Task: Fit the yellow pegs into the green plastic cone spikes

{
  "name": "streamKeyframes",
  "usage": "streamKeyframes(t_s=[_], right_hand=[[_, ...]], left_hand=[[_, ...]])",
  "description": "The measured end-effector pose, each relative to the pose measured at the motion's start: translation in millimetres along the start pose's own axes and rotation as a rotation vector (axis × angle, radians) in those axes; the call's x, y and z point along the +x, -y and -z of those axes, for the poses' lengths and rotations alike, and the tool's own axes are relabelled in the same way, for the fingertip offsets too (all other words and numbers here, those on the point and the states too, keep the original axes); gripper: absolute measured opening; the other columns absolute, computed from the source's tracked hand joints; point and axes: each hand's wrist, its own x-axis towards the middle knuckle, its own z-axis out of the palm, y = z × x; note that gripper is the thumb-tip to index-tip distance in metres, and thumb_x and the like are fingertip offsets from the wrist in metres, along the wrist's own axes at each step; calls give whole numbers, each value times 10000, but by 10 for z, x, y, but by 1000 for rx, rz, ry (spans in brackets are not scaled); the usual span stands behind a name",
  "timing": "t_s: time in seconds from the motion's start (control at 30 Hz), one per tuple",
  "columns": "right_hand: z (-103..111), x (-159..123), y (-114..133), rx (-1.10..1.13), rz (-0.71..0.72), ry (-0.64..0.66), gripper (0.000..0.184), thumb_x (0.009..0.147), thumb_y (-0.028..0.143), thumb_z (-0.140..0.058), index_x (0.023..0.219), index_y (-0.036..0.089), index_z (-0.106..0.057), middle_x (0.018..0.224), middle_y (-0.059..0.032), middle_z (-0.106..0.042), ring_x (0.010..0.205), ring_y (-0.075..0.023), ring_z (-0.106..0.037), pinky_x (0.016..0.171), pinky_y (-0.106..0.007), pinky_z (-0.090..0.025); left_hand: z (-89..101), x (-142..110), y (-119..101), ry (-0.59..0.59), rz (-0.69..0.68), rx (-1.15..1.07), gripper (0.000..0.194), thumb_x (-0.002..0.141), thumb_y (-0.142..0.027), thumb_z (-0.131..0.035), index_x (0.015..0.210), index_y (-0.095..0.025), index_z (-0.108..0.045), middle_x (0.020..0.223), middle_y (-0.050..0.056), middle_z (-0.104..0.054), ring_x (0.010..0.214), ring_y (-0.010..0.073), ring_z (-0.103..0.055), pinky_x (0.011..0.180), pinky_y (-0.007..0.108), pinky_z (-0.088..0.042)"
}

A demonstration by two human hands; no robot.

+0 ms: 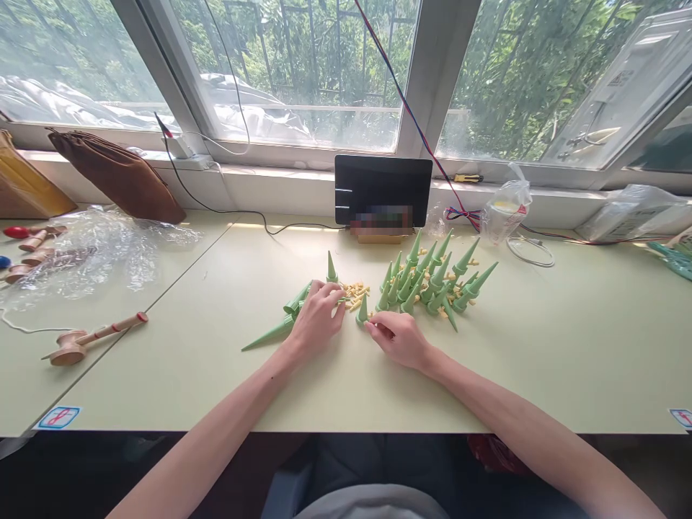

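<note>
Touching a green cone (362,310), the right hand (401,337) had bunched fingers; the left hand (318,317) curled parted fingers beside yellow pieces (357,291).

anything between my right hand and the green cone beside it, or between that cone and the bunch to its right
Nothing visible stands between the right hand and the green cone: fingertips are at its base. Toward the cluster of cones, a small yellow piece shows beside that base, and the hand hides part of the gap.

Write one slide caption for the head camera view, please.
Left hand and right hand among green cones and small yellow pieces on a pale table.
</note>
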Motion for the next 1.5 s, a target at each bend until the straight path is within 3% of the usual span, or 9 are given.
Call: streamKeyframes(t_s=[0.17, 0.43, 0.63, 1.13, 1.5], right_hand=[[-10, -2, -20, -26, 9, -20, 252, 967, 248, -479, 747, 184, -583, 581, 15, -522, 485, -98, -435, 502, -221, -354], [-23, -10, -19, -13, 56, 65, 276, 963, 221, -487, 692, 188, -530, 572, 25, -518, 505, -95, -438, 529, -222, -335], [-15, -2, -12, 17, 57, 75, 265, 954, 214, -488, 694, 184, -528, 561, 33, -495, 499, -94, -411, 524, -224, -315], [3, 8, 3, 31, 43, 108, 262, 947, 209, -483, 697, 174, -555, 564, 24, -512, 508, -95, -415, 530, -221, -326], [-8, 6, -5, 44, 44, 123, 279, 954, 214, -476, 679, 185, -514, 560, 27, -484, 509, -99, -406, 532, -225, -318]], left_hand=[[-35, -4, 42, 58, -27, 6, 214, 937, -184, -480, 976, -230, -685, 1072, 59, -705, 919, 265, -473, 893, 454, -406], [-31, 12, 20, 102, 5, 68, 303, 988, -181, -366, 843, -210, -631, 894, 54, -708, 826, 244, -456, 789, 393, -341], [-59, 2, 15, 93, 16, 57, 251, 977, -179, -392, 942, -212, -639, 922, 65, -699, 879, 260, -477, 826, 403, -358], [-77, 1, 7, 130, 13, 100, 328, 985, -170, -372, 767, -169, -617, 954, 75, -678, 918, 258, -481, 841, 412, -393], [-111, -13, 39, 51, 5, 98, 280, 951, -113, -434, 749, -160, -622, 896, 90, -662, 888, 254, -499, 834, 430, -441]])
